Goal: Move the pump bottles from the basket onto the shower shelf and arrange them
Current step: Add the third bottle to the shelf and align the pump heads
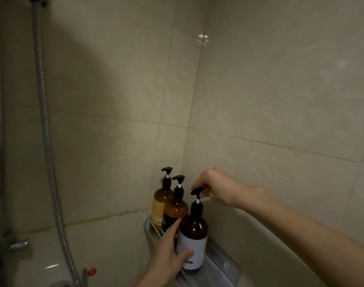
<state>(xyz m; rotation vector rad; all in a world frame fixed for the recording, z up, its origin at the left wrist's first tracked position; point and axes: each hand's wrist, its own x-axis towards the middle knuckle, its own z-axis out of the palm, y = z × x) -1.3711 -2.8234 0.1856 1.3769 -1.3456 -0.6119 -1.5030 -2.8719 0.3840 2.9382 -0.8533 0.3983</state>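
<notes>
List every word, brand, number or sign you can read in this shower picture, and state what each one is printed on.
No text here can be read.
White-label bottle: a dark strip of print near the label's foot, too blurred to read.
Yellow-label bottle: faint marks, too small to read.
Middle bottle: no print legible.
Red dot on the tap: a colour mark with no lettering visible.

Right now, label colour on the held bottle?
White, on the amber bottle nearest the camera; head view.
</notes>
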